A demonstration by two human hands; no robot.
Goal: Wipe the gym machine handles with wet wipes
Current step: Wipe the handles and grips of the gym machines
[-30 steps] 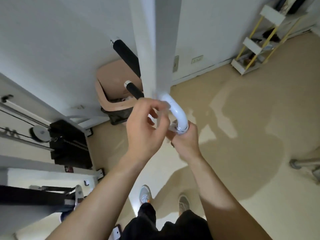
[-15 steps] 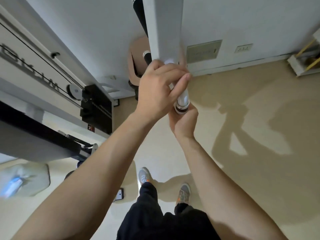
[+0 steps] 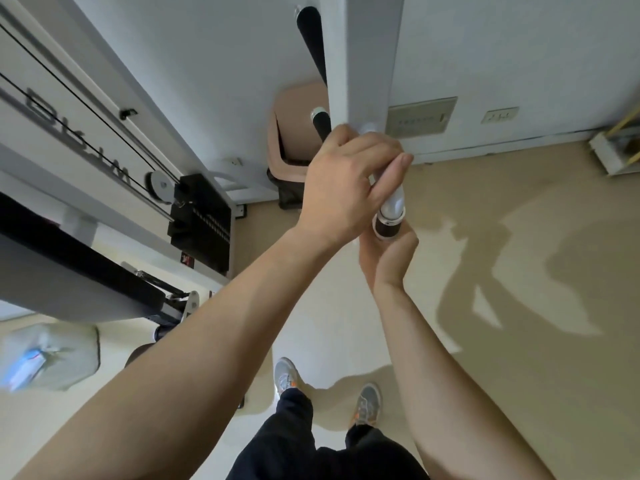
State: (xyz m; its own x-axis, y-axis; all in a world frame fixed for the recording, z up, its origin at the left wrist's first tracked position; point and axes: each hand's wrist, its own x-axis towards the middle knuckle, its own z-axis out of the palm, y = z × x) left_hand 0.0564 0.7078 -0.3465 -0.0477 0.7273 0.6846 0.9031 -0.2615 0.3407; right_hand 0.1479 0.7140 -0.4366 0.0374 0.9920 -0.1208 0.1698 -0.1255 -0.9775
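Observation:
A white curved handle tube comes down from the white machine beam and ends in a black grip. My left hand is wrapped over the white tube, its fingers curled round it just above the black grip. My right hand holds the black grip from below and hides most of it. No wet wipe shows plainly; whether one lies under either hand I cannot tell. Two more black handle grips, a short one and a long one, stick out behind the beam.
A pinkish bin stands by the wall under the beam. The machine's black weight stack and cables fill the left. A blurred wipes pack lies at lower left. A shelf stands far right. My shoes are on beige floor.
My left hand went from pinching beside the white tube to wrapping over it. My right hand stayed on the black grip. The view tilted toward the machine on the left.

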